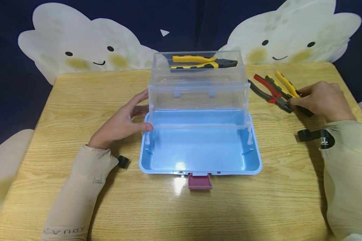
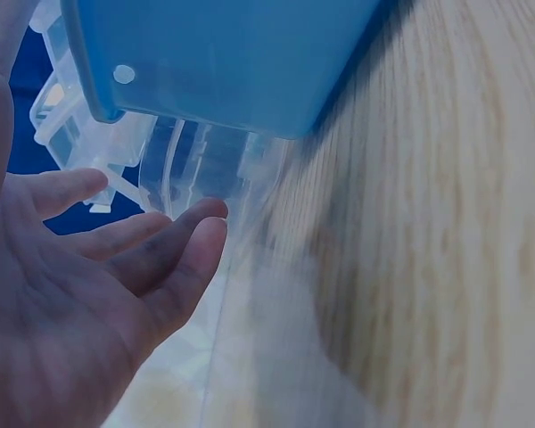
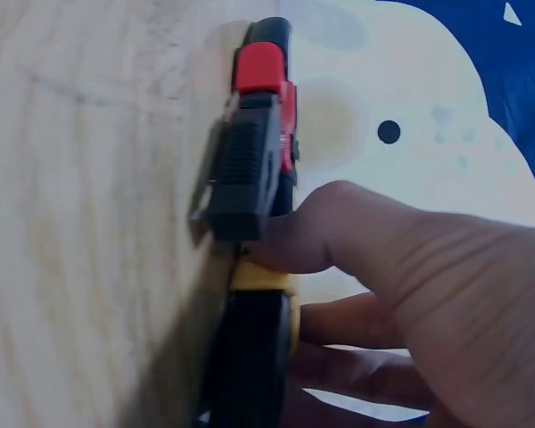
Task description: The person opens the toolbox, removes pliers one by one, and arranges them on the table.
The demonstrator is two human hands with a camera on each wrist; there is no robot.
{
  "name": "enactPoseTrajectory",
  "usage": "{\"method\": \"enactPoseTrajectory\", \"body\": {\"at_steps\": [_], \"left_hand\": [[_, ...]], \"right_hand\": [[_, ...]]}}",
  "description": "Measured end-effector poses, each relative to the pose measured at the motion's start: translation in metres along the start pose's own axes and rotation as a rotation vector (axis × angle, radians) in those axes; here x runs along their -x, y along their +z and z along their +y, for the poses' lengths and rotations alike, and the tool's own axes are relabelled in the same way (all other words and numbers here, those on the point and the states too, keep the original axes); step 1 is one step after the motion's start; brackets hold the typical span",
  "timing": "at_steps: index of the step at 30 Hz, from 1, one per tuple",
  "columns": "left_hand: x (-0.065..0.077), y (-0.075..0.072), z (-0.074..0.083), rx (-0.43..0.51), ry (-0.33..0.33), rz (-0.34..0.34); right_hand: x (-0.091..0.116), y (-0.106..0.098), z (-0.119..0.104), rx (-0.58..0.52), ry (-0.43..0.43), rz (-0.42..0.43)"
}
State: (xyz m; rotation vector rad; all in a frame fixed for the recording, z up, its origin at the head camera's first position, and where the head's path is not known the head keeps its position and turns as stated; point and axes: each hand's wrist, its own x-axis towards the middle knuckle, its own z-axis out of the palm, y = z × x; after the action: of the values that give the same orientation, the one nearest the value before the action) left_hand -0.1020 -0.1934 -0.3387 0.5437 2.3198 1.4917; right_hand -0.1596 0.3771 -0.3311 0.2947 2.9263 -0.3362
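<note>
A light blue toolbox [image 1: 196,150] stands unlidded on the table, its clear trays [image 1: 199,97] raised at the back. Pliers with yellow-and-black handles [image 1: 190,59] lie in the topmost part. My left hand [image 1: 117,125] is at the box's left side, fingers spread and loosely bent, thumb at the tray edge; contact is hard to tell. To the right, my right hand [image 1: 325,100] pinches a second pair of yellow-and-black pliers [image 1: 286,83] between thumb and fingers, partly hiding their head. Red-and-black pliers [image 1: 268,87] lie right beside them, near the thumb [image 3: 321,232].
A purple latch [image 1: 200,182] hangs from the toolbox front. Wood-grain tabletop [image 1: 123,207] surrounds the box. Behind the table hangs a dark blue cloth with white smiling clouds [image 1: 87,40]. Small black wrist devices [image 1: 304,135] jut from the sleeves.
</note>
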Motion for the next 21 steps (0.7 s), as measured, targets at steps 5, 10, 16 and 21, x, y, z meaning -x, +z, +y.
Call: {"method": "enactPoseTrajectory", "body": {"at_steps": [5, 10, 16, 21], "left_hand": [[0.005, -0.002, -0.001, 0.004, 0.003, 0.008], [0.008, -0.002, 0.0, 0.01, 0.006, 0.011], [0.007, -0.002, 0.002, 0.005, 0.006, 0.008], [0.003, -0.001, 0.002, 0.01, 0.023, 0.005]], "right_hand": [[0.003, -0.004, -0.006, -0.02, 0.003, 0.006], [0.011, -0.007, -0.016, -0.047, 0.001, 0.055], [0.024, -0.011, -0.038, -0.108, 0.069, 0.12], [0.034, -0.018, -0.054, -0.135, 0.048, 0.219]]}}
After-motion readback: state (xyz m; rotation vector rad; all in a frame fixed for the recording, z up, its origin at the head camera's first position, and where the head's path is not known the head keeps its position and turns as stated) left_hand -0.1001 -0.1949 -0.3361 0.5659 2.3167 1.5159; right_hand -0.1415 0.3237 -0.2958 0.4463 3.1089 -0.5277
